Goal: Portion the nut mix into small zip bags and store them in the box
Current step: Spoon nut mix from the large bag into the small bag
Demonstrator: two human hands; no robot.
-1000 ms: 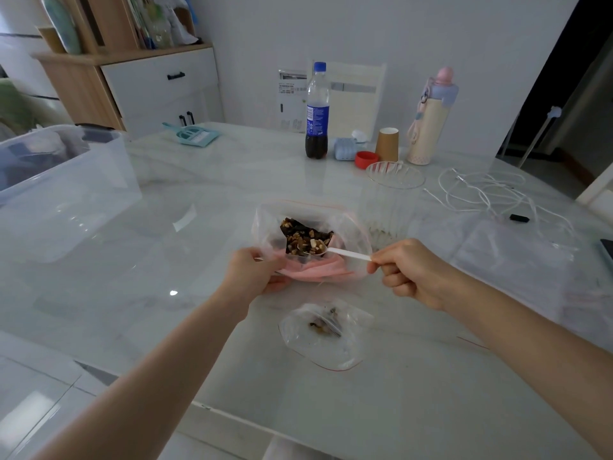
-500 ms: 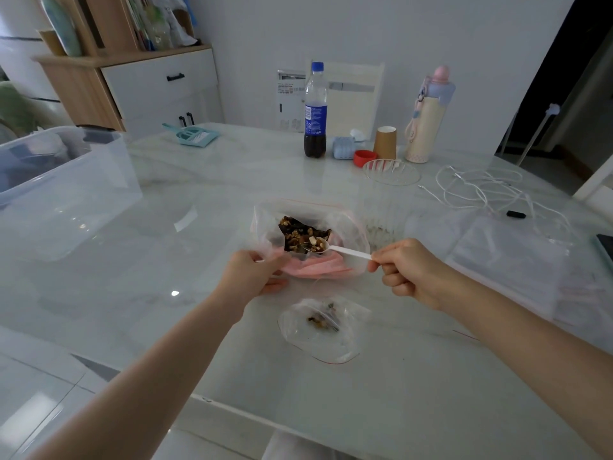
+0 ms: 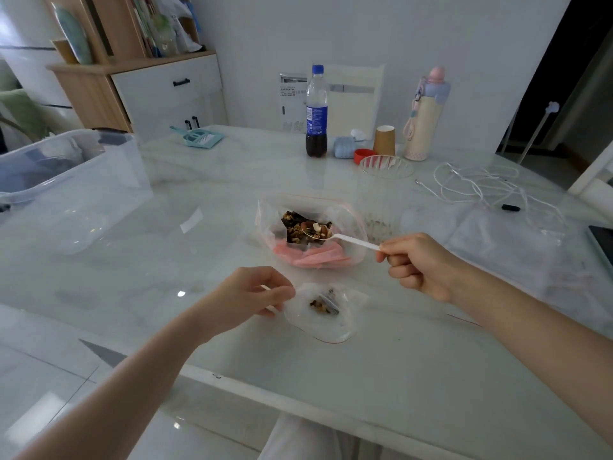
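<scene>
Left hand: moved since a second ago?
Yes. The left hand left the large nut bag and came toward the person, now pinching the small zip bag.

The clear box (image 3: 66, 180) is cut off by the left edge; the dark slab (image 3: 601, 240) by the right edge; the bottle (image 3: 316, 111) label is unreadable.

One view only, head-worn, wide-angle, so nothing to cross-check against. You look forward and down across the table (image 3: 139, 267) from its near edge. Your forearms enter from the bottom corners; left hand (image 3: 247, 292) and right hand (image 3: 419, 262) sit close, mid-frame. Box (image 3: 71, 180) falls at the left margin, bottle (image 3: 316, 111) and wall far ahead. Edges bow from lens distortion; your lap shows under the table rim at bottom
</scene>
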